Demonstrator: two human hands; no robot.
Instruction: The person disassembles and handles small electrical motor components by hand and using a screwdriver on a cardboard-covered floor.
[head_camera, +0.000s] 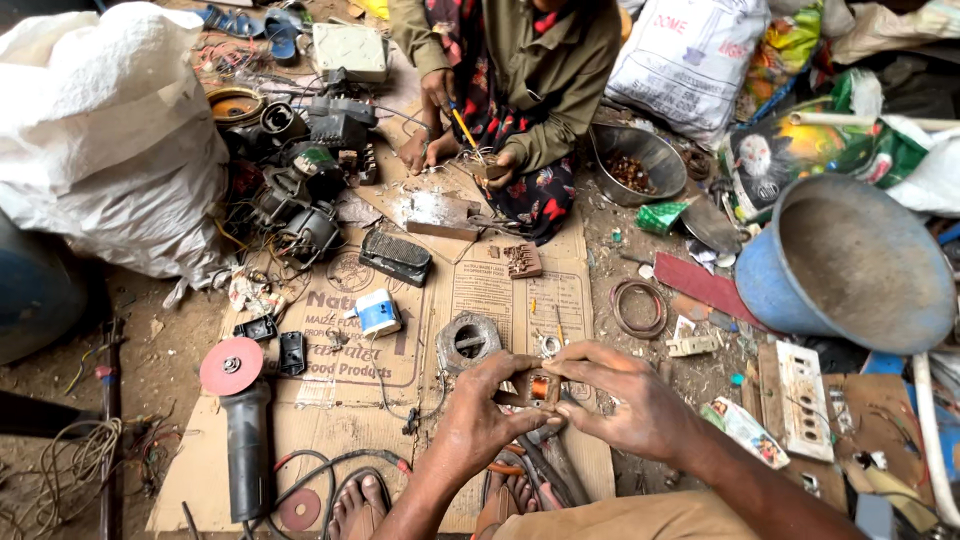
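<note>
My left hand (487, 405) and my right hand (620, 400) meet low in the middle of the head view. Together they pinch a small metal part with a copper coil (541, 388). Pliers with dark and orange handles (530, 462) lie just below my hands. A round grey motor housing (467, 341) sits on the cardboard (330, 400) right above my left hand. A coil of wire (639, 308) lies on the ground beyond my right hand.
An angle grinder with a red disc (240, 420) lies at the lower left. A person (520, 80) sits opposite, working with a yellow-handled tool. A white sack (100, 130), scrap motors (300, 190), a metal bowl (640, 162) and a blue tub (850, 265) ring the cardboard.
</note>
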